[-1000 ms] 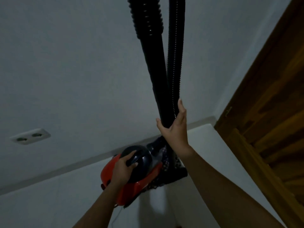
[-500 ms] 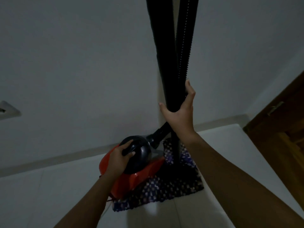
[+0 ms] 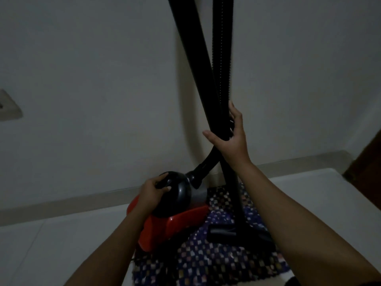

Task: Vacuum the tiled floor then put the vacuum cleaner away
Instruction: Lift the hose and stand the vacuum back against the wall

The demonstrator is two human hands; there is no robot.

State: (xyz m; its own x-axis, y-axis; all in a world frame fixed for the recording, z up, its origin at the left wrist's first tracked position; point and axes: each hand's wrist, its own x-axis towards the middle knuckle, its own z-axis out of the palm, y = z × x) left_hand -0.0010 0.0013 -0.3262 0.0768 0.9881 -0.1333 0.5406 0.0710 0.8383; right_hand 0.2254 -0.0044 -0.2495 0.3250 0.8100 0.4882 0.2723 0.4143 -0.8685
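Both bare forearms reach forward and down. The left hand [image 3: 153, 191] is lower, fingers curled over and closed in a grip. The right hand [image 3: 232, 139] is raised higher, thumb spread left, fingers wrapped around in a clasp.

view tilts down, so the whole patterned mat [image 3: 208, 263] and the floor head [image 3: 237, 234] show up now; wooden door slides out right.

Red-and-black vacuum cleaner [image 3: 175, 221]; black hose [image 3: 221, 58]; mat [image 3: 210, 263] apparently dark blue, pale-checked.
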